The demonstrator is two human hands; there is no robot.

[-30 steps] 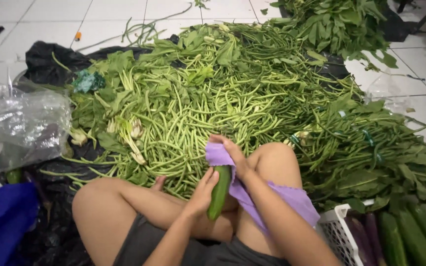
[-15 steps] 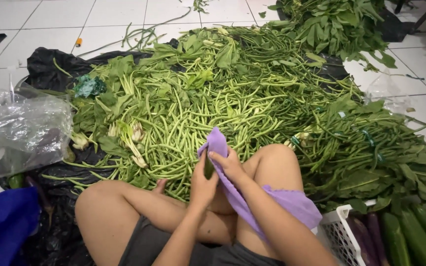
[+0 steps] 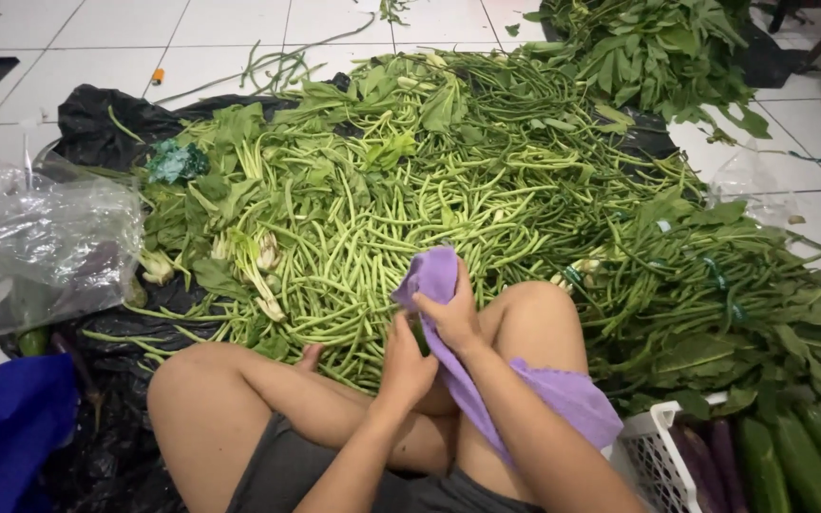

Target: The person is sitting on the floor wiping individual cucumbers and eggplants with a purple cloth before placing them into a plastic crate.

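Note:
I sit cross-legged on the floor with both hands together above my knees. My right hand grips a purple cloth that wraps over a dark green cucumber, of which only a sliver shows between my hands. My left hand clasps the cucumber's lower end. The cloth's long tail trails down along my right forearm. A big heap of long green beans lies directly ahead of my knees on black plastic sheeting.
Leafy greens are piled at the back right, and tied bundles lie to the right. A white crate at the lower right holds cucumbers and purple eggplants. A clear plastic bag and blue fabric sit at left.
The cucumber was in plain view in my left hand a second ago. My right hand has drawn the purple cloth over it, and both hands have closed around it.

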